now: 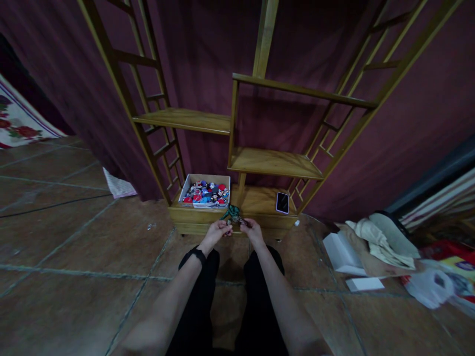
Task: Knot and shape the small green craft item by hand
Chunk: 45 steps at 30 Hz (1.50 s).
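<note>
A floral cloth (25,129) spreads across the tiled floor at far left, with a printed paper (118,185) lying at the foot of a maroon curtain (100,133). Next, on the low ledge of a wooden shelf unit (265,160), stands an open white carton (210,177) packed with small, brightly coloured pieces (208,192) in red, blue and black.

Just in front of the carton's right corner, a person's left hand (216,232), a dark band (199,255) at its wrist, closes thumb and fingers in a pinch on a small dark piece (237,221). A green strap (232,211) bunches above it, apparently joined to it, near the ledge's front edge; whether it rests on the wood cannot be told. The right hand (253,230) grips the piece from the other side, fingertips gathered.

The handling looks to be midway: the piece is out between both hands, not yet set down, while the carton is well filled. Whether its parts are fastened or loose is too small to make out, so how much of this piece's handling is left is unclear.

Farther right, a phone (282,202) lies on the ledge, well apart from the hands. At far right, white boxes (343,253), a pale cloth (382,242) and a plastic bag (430,287) crowd the floor.
</note>
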Each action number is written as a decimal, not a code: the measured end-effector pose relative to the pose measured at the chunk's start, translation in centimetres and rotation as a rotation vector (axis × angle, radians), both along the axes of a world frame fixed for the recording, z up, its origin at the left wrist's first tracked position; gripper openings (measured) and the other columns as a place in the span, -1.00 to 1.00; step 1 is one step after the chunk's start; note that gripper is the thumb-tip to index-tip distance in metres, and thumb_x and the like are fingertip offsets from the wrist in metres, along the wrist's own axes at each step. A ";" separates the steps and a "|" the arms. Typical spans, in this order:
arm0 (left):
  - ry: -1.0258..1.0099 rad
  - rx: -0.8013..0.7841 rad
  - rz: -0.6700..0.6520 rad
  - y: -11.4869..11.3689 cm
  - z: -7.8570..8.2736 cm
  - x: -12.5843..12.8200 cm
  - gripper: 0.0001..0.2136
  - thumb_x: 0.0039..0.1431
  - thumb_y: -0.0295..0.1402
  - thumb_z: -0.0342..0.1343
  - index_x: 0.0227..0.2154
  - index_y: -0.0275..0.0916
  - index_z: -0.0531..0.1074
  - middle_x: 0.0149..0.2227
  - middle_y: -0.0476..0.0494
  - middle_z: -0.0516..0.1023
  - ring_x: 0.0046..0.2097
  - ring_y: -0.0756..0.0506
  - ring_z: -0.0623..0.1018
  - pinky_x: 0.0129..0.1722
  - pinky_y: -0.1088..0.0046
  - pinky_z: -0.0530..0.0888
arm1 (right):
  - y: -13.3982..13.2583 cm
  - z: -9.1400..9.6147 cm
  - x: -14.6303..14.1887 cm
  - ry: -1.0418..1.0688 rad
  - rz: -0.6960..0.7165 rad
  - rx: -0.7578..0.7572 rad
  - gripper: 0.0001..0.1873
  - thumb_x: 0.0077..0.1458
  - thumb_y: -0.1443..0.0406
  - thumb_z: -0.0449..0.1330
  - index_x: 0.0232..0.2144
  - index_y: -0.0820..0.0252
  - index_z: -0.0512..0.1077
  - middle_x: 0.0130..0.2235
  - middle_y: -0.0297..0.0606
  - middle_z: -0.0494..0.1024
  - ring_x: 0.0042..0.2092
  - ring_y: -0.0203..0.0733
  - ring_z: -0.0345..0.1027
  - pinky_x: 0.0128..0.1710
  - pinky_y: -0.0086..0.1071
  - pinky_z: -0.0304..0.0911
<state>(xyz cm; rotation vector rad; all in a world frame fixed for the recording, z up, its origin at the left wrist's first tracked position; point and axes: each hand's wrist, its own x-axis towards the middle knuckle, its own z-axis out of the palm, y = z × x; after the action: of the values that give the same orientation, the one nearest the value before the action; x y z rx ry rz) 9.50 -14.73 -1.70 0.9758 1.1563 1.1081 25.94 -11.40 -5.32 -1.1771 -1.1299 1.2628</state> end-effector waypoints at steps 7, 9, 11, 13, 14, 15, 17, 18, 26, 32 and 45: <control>0.004 -0.022 -0.001 -0.2 0.5 0.2 -0.65 -0.27 -0.20 0.26 -0.51 -0.30 0.26 -0.57 -0.06 0.50 -0.57 0.04 0.45 -0.59 0.59 0.26 | -0.2 0.2 -0.2 0.072 -0.004 -0.034 -0.60 -0.35 0.26 0.26 -0.33 0.21 0.38 -0.38 -0.33 0.49 -0.40 -0.28 0.36 -0.36 -0.35 0.34; 0.010 -0.024 -0.007 -0.1 0.5 0.1 -0.65 -0.26 -0.19 0.25 -0.52 -0.30 0.25 -0.57 -0.06 0.49 -0.57 0.04 0.45 -0.59 0.60 0.26 | -0.2 0.4 -0.2 0.092 -0.004 -0.038 -0.60 -0.36 0.26 0.27 -0.33 0.21 0.38 -0.39 -0.33 0.48 -0.40 -0.28 0.37 -0.37 -0.35 0.34; 0.020 -0.027 -0.020 -0.1 0.4 0.0 -0.65 -0.26 -0.18 0.25 -0.53 -0.31 0.26 -0.56 -0.08 0.49 -0.56 0.04 0.45 -0.59 0.59 0.26 | -0.4 0.6 -0.2 0.108 -0.006 -0.037 -0.60 -0.36 0.26 0.28 -0.33 0.21 0.38 -0.40 -0.34 0.48 -0.41 -0.28 0.37 -0.38 -0.36 0.34; 0.034 -0.028 -0.033 0.0 0.4 -0.1 -0.66 -0.24 -0.16 0.24 -0.54 -0.32 0.28 -0.56 -0.09 0.50 -0.55 0.04 0.45 -0.59 0.59 0.26 | -0.5 0.9 -0.2 0.110 0.000 -0.034 -0.59 -0.35 0.25 0.28 -0.33 0.21 0.37 -0.40 -0.33 0.48 -0.41 -0.28 0.37 -0.39 -0.37 0.34; 0.039 -0.028 -0.037 0.0 0.3 -0.1 -0.66 -0.24 -0.16 0.23 -0.54 -0.32 0.29 -0.55 -0.10 0.50 -0.55 0.04 0.45 -0.59 0.60 0.26 | -0.6 1.1 -0.2 0.106 0.007 -0.029 -0.59 -0.34 0.25 0.28 -0.32 0.21 0.37 -0.41 -0.33 0.48 -0.42 -0.28 0.36 -0.40 -0.37 0.34; 0.043 -0.028 -0.039 0.1 0.3 -0.2 -0.66 -0.23 -0.16 0.23 -0.54 -0.33 0.29 -0.55 -0.10 0.50 -0.55 0.05 0.44 -0.58 0.60 0.26 | -0.6 1.2 -0.2 0.100 0.014 -0.023 -0.59 -0.33 0.25 0.28 -0.32 0.21 0.37 -0.41 -0.33 0.48 -0.42 -0.29 0.36 -0.41 -0.38 0.34; 0.044 -0.029 -0.036 0.1 0.3 -0.2 -0.67 -0.22 -0.16 0.22 -0.53 -0.33 0.30 -0.55 -0.10 0.50 -0.55 0.05 0.44 -0.58 0.60 0.25 | -0.7 1.4 -0.2 0.077 0.024 -0.006 -0.59 -0.31 0.24 0.27 -0.30 0.21 0.37 -0.40 -0.32 0.48 -0.43 -0.30 0.35 -0.43 -0.40 0.33; 0.042 -0.030 -0.033 0.1 0.3 -0.2 -0.67 -0.21 -0.16 0.22 -0.53 -0.33 0.31 -0.55 -0.10 0.50 -0.55 0.05 0.44 -0.58 0.60 0.25 | -0.7 1.4 -0.2 0.064 0.025 0.001 -0.59 -0.30 0.24 0.26 -0.30 0.21 0.37 -0.39 -0.31 0.48 -0.42 -0.30 0.35 -0.44 -0.40 0.33; 0.008 0.001 -0.030 0.0 0.3 -0.4 -0.70 -0.21 -0.19 0.23 -0.54 -0.31 0.30 -0.53 -0.10 0.50 -0.53 0.04 0.45 -0.56 0.58 0.27 | -0.5 0.7 -0.2 0.025 0.014 0.000 -0.63 -0.26 0.20 0.23 -0.31 0.18 0.38 -0.32 -0.30 0.46 -0.36 -0.29 0.36 -0.46 -0.42 0.36; -0.003 -0.027 -0.041 0.0 0.3 -0.4 -0.69 -0.22 -0.20 0.24 -0.54 -0.30 0.28 -0.52 -0.11 0.51 -0.51 0.03 0.47 -0.56 0.59 0.28 | -0.3 0.4 -0.3 0.052 0.006 -0.026 -0.65 -0.26 0.21 0.24 -0.33 0.20 0.37 -0.33 -0.30 0.45 -0.37 -0.30 0.36 -0.44 -0.41 0.38; 0.021 -0.054 -0.042 -0.2 0.9 -0.2 -0.68 -0.25 -0.21 0.26 -0.52 -0.30 0.28 -0.52 -0.10 0.52 -0.51 0.02 0.48 -0.53 0.57 0.31 | -0.2 0.2 -0.3 0.086 -0.006 -0.057 -0.64 -0.31 0.23 0.26 -0.35 0.20 0.39 -0.35 -0.32 0.46 -0.40 -0.33 0.36 -0.42 -0.40 0.38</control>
<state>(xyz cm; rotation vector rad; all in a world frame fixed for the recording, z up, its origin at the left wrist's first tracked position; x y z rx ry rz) 9.28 -14.93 -0.77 0.9683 1.1719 1.0304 25.69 -11.62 -5.11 -1.1559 -1.0331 1.3358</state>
